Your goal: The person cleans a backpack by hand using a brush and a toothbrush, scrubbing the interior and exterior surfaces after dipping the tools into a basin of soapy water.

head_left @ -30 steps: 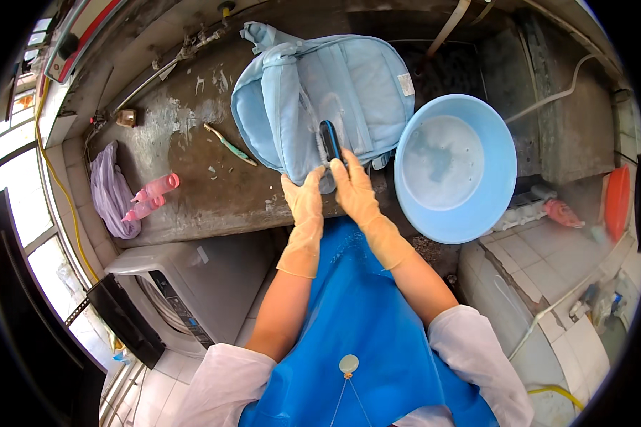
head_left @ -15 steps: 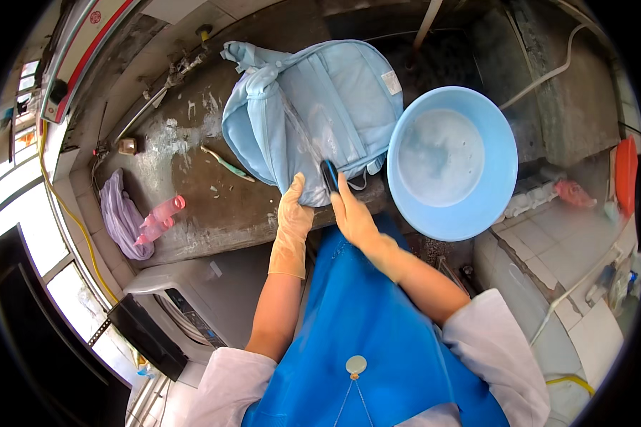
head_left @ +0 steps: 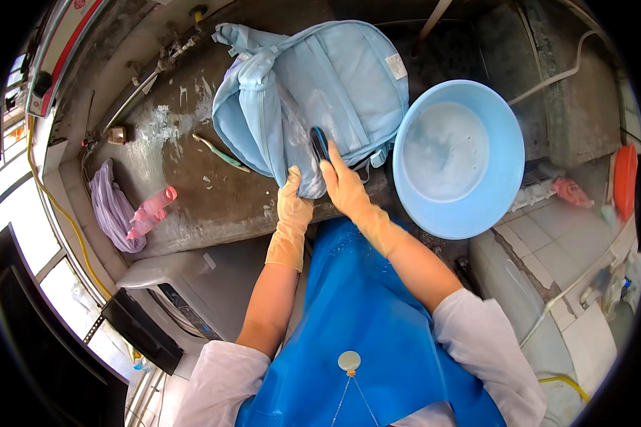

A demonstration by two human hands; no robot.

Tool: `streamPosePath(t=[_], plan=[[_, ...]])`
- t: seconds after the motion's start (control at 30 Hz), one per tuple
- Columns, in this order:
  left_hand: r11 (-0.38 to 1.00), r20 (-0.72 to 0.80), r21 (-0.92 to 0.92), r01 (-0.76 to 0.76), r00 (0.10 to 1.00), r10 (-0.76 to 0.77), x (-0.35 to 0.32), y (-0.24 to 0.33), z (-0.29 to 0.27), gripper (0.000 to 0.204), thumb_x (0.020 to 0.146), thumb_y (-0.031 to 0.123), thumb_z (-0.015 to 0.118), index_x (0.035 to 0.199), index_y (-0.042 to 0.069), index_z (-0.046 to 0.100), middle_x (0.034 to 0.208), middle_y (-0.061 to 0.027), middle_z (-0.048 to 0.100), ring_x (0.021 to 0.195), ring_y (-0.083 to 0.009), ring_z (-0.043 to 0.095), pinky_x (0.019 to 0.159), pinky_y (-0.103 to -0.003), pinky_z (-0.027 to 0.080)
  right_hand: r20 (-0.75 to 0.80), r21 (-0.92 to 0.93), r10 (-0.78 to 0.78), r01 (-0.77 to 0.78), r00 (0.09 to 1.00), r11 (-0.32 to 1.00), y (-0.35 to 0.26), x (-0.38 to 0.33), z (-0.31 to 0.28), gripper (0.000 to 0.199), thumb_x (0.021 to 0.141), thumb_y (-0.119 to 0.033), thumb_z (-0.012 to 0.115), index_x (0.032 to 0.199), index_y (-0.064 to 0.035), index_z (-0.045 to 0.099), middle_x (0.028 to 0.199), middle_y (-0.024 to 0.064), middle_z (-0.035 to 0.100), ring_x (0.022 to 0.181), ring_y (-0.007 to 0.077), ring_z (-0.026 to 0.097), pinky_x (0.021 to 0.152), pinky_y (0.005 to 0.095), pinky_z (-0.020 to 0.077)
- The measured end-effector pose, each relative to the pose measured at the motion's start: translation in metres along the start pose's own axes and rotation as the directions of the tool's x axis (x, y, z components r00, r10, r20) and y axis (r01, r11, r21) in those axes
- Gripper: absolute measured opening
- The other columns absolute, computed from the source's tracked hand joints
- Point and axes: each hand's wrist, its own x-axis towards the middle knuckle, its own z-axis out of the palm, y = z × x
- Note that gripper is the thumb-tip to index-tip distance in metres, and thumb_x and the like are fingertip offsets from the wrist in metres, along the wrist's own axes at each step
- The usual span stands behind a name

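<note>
A light blue backpack (head_left: 338, 85) lies on the dark, worn counter, with whitish suds on its near part. My left hand (head_left: 293, 203), in a pale yellow rubber glove, is closed on the backpack's near edge, thumb on top. In the other glove, my right hand (head_left: 347, 191) grips a black brush with a blue edge (head_left: 318, 142). The brush is pressed against the soapy fabric; its bristles are hidden. Right of the backpack stands a light blue basin (head_left: 507, 153) holding cloudy, foamy water.
A toothbrush (head_left: 224, 155) lies on the counter (head_left: 214, 206) left of the backpack. Farther left are a pink bottle (head_left: 149, 211) and a purple cloth or bag (head_left: 111, 210). Below the counter stands a grey washing machine (head_left: 199, 292). A red basin (head_left: 624, 181) leans at far right.
The brush and my right hand have moved up and slightly left over the fabric. My left hand keeps its grip on the backpack's edge. The whole view has shifted slightly.
</note>
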Motion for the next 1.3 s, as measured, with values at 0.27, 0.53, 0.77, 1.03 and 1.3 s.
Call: streamPosePath(t=[0.27, 0.53, 0.77, 1.03, 1.3], plan=[[0.994, -0.294, 0.065, -0.092, 0.950, 0.107, 0.014, -0.022, -0.008, 0.053, 0.095, 0.035, 0.061, 0.132, 0.000, 0.047, 0.120, -0.0131, 0.059, 0.109, -0.0284, 0.059, 0.093, -0.042, 0.050, 0.067, 0.067, 0.040, -0.045, 0.997, 0.997, -0.004, -0.025, 0.001, 0.051, 0.101, -0.021, 0.045, 0.146, -0.0004, 0.032, 0.102, 0.0321, 0.061, 0.093, 0.0392, 0.065, 0.079, 0.0379, 0.0491], [0.987, -0.401, 0.040, -0.154, 0.902, 0.156, 0.019, -0.021, -0.001, 0.050, 0.091, 0.029, 0.068, 0.128, -0.002, 0.053, 0.116, -0.0112, 0.061, 0.102, -0.0239, 0.059, 0.088, -0.039, 0.050, 0.089, 0.156, 0.052, -0.065, 0.995, 0.986, 0.011, -0.061, 0.007, 0.051, 0.102, -0.020, 0.042, 0.147, 0.0010, 0.030, 0.119, 0.0301, 0.057, 0.110, 0.0369, 0.060, 0.092, 0.0349, 0.0448], [0.983, -0.379, 0.026, -0.184, 0.908, 0.180, 0.016, -0.022, -0.005, 0.048, 0.091, 0.030, 0.069, 0.123, -0.003, 0.056, 0.113, -0.0112, 0.062, 0.099, -0.0236, 0.060, 0.086, -0.038, 0.051, 0.086, 0.164, 0.002, -0.016, 0.996, 0.986, 0.001, -0.061, 0.005, 0.054, 0.102, -0.020, 0.042, 0.149, 0.0005, 0.026, 0.125, 0.0311, 0.055, 0.113, 0.0366, 0.060, 0.095, 0.0347, 0.0435], [0.971, -0.396, 0.076, -0.227, 0.887, 0.238, 0.017, -0.022, 0.005, 0.039, 0.090, 0.023, 0.071, 0.117, -0.003, 0.062, 0.108, -0.0077, 0.065, 0.095, -0.0182, 0.060, 0.085, -0.033, 0.049, -0.025, -0.011, -0.170, 0.170, 0.985, 0.985, -0.032, 0.045, 0.017, 0.053, 0.100, -0.025, 0.048, 0.143, 0.0034, 0.034, 0.117, 0.0328, 0.058, 0.109, 0.0419, 0.059, 0.092, 0.0396, 0.0462], [0.914, -0.425, 0.289, -0.284, 0.818, 0.388, 0.026, -0.034, -0.001, 0.029, 0.092, 0.018, 0.068, 0.109, -0.005, 0.065, 0.100, -0.0043, 0.066, 0.087, -0.0117, 0.057, 0.079, -0.027, 0.047, 0.034, -0.092, -0.220, 0.222, 0.975, 0.971, -0.041, 0.066, 0.006, 0.054, 0.100, -0.024, 0.046, 0.149, -0.0095, 0.030, 0.110, 0.0285, 0.063, 0.102, 0.0417, 0.062, 0.086, 0.0403, 0.0485]])
